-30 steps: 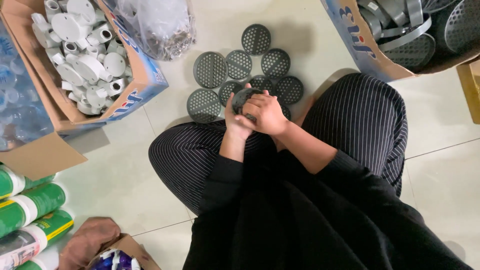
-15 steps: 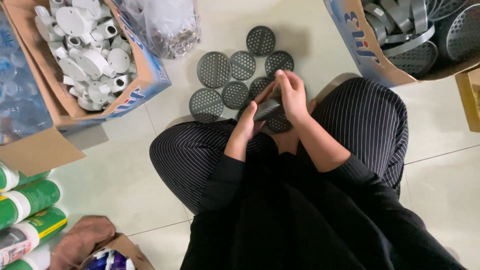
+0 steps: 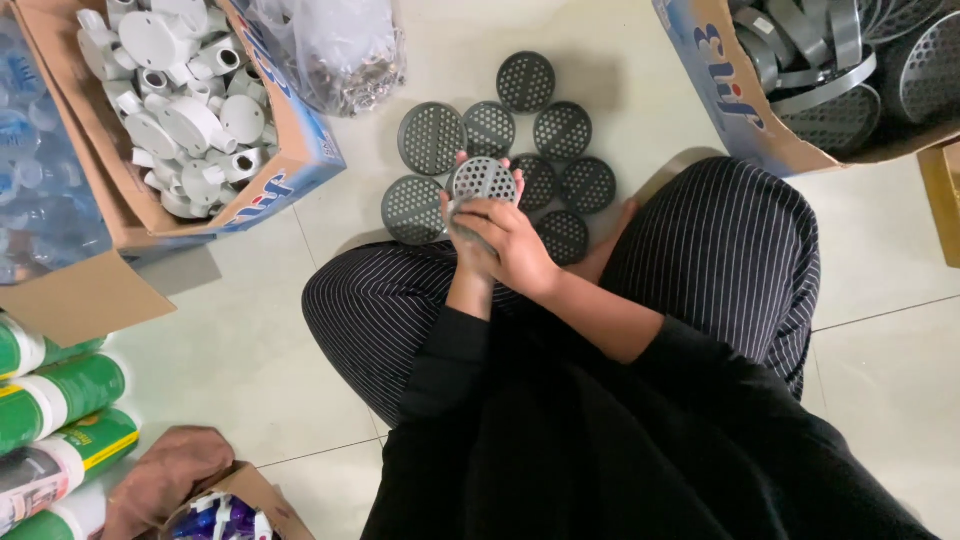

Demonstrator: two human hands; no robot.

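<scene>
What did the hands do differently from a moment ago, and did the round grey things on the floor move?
Half a second ago the right hand was stretched out over the discs on the floor; now it has drawn back, and both hands clasp one perforated grey disc, tilted up to face the camera. The left hand has stayed on it throughout. The other grey discs on the floor and the box of white fittings have not moved.

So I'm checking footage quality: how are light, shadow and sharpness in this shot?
Head view: soft, even light; a faint shadow falls beside the top grey perforated disc; the hands and the disc they hold look sharp; glare on the clear plastic bag; box edges bow slightly toward the corners.
</scene>
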